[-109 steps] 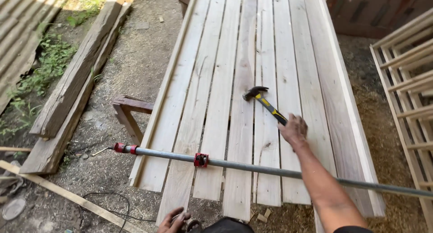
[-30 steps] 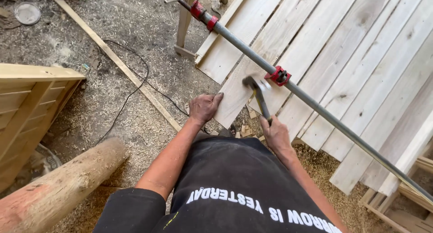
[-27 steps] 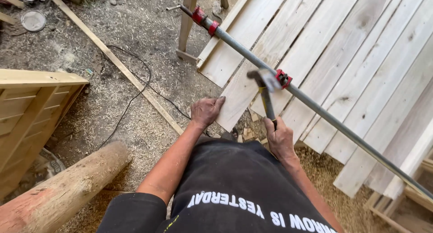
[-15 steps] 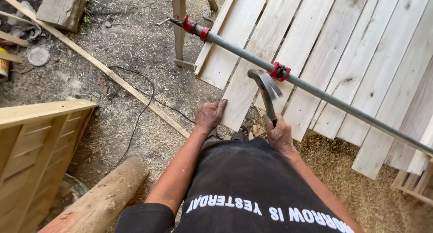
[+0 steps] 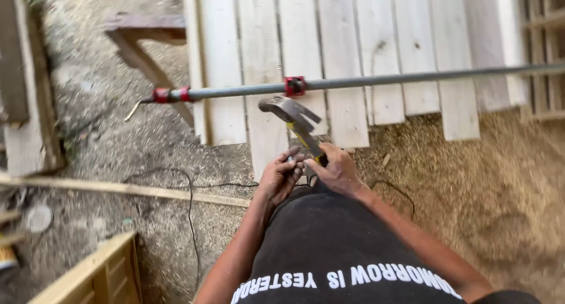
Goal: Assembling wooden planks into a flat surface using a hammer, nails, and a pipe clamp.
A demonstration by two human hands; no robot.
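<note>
Loose timber, far left: a thin strip [image 5: 123,188] lies across the gritty ground [image 5: 94,104], with a dark cord [image 5: 189,204] trailing over it; a pale wooden frame [image 5: 100,274] shows at the lower left corner.
Clamp: a long grey pipe clamp [image 5: 376,80] runs across the near ends of the boards [image 5: 341,45], with a red end fitting [image 5: 170,94] at the left and a red sliding jaw [image 5: 294,85] partway along. It looks already set across the panel.
Boards: pale planks laid side by side, near ends uneven in length; no nail heads can be made out in them, so how much of the fastening is finished cannot be read from here.
Left hand [image 5: 281,175]: fingers pinched narrow on something small by the hammer grip; the item is too small and blurred to identify.
Hammer [image 5: 297,123]: claw head raised just below the pipe, yellow-and-black handle running down into the right hand.
Right hand [image 5: 336,170]: closed around the handle's lower end, touching the left hand.
Progress, judged: boards assembled and clamped; striking work appears still ahead.
Sawdust [image 5: 471,186]: piled at the right under the board ends.
Change from half a second ago: the left hand has moved from the ground over to the hammer grip; the view has swung so the pipe now reads nearly level.
</note>
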